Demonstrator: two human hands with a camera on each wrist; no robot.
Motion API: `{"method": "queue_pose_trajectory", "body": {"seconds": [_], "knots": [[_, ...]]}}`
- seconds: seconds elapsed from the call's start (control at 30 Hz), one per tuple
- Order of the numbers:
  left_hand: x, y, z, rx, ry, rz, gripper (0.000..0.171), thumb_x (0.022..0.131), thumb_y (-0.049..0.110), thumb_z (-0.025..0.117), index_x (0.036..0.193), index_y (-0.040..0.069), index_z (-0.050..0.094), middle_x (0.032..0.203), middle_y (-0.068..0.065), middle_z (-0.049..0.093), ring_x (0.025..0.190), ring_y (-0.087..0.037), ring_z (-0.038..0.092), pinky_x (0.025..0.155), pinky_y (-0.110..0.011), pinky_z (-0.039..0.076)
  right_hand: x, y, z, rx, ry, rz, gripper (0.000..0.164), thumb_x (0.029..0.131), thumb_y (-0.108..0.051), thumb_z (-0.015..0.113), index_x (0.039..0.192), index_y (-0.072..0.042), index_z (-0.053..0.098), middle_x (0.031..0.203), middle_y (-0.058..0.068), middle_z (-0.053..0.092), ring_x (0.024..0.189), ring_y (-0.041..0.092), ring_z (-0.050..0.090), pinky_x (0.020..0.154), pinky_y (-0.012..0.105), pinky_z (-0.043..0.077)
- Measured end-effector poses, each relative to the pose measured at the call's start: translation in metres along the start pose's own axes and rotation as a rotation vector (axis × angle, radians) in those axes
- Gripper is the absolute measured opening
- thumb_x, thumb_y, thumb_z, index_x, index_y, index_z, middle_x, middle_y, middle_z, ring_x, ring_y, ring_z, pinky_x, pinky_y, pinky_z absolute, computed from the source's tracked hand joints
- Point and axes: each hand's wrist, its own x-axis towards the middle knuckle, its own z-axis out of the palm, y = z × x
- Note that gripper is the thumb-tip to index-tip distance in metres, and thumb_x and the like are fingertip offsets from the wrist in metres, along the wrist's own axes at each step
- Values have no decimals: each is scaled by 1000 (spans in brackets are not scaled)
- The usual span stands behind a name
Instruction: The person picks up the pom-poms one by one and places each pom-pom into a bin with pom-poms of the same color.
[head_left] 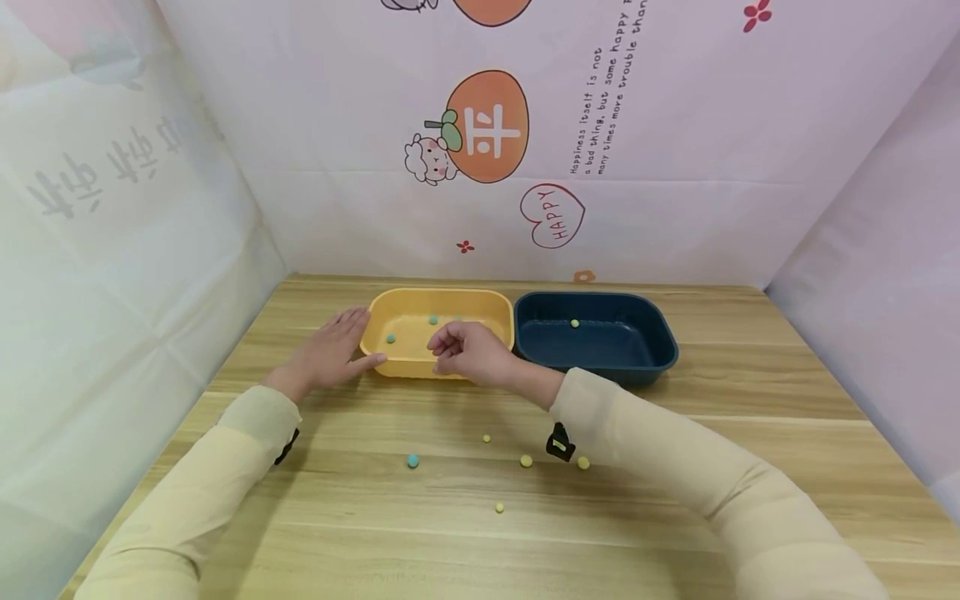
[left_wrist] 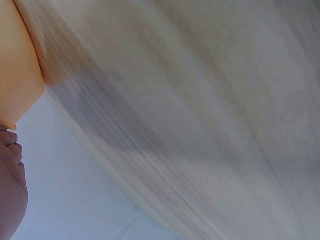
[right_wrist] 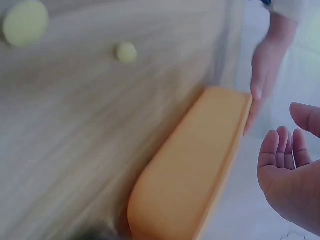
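over the yellow tray [head_left: 408, 368], the right hand [head_left: 476, 354] curls loosely, thumb apart, no ball visible in it; the left hand [head_left: 326, 352] rests straight-fingered against its end, gripping nothing. blue balls [head_left: 391, 338] lie inside. a low-swept sleeve [head_left: 675, 442] could scatter yellow balls [head_left: 527, 461].

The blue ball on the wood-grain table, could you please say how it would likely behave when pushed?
The blue ball looks round, so it would probably roll across the flat wood-grain table. Far smaller than the yellow bin, it is likely light.
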Motion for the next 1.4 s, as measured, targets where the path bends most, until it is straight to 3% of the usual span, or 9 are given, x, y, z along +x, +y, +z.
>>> {"method": "queue_pose_trajectory", "body": {"seconds": [0.2, 0.37, 0.73, 1.1, 1.4], "knots": [[1, -1, 1, -9, 14, 4, 95, 97, 63, 37, 150, -12, 12, 156, -29, 14, 145, -39, 11, 118, -47, 7, -10, 3, 18, -30, -104, -21, 22, 82, 5, 74, 101, -1, 66, 97, 10, 64, 83, 15, 59, 75, 23, 53], [0, -1, 2, -20, 21, 6, 95, 97, 63, 37, 150, -11, 12, 156, -29, 15, 145, -40, 11, 117, -48, 7, -15, 4, 32, -41, -186, -38, 23, 82, 8, 71, 104, 3, 65, 103, 18, 64, 84, 13, 59, 76, 22, 52], [1, -1, 2, -19, 25, 2, 92, 98, 60, 40, 151, -11, 12, 156, -28, 15, 145, -38, 11, 118, -47, 7, -21, 2, 49, -67, -261, -95, 21, 81, 11, 72, 101, 7, 66, 99, 19, 67, 83, 15, 60, 74, 20, 51], [-1, 0, 2, -8, 16, -5, 91, 98, 58, 41, 151, -10, 11, 156, -28, 15, 145, -38, 11, 118, -46, 6, -25, 8, 61, -105, -380, -44, 23, 79, 6, 75, 100, 3, 66, 98, 14, 66, 86, 15, 60, 75, 18, 49], [0, 0, 1, -16, 2, -7, 93, 98, 61, 37, 151, -10, 10, 157, -27, 13, 146, -37, 9, 118, -45, 5, -28, 13, 68, -134, -409, -22, 22, 77, 6, 78, 95, 0, 67, 89, 5, 66, 78, 6, 57, 71, 17, 50]]}}
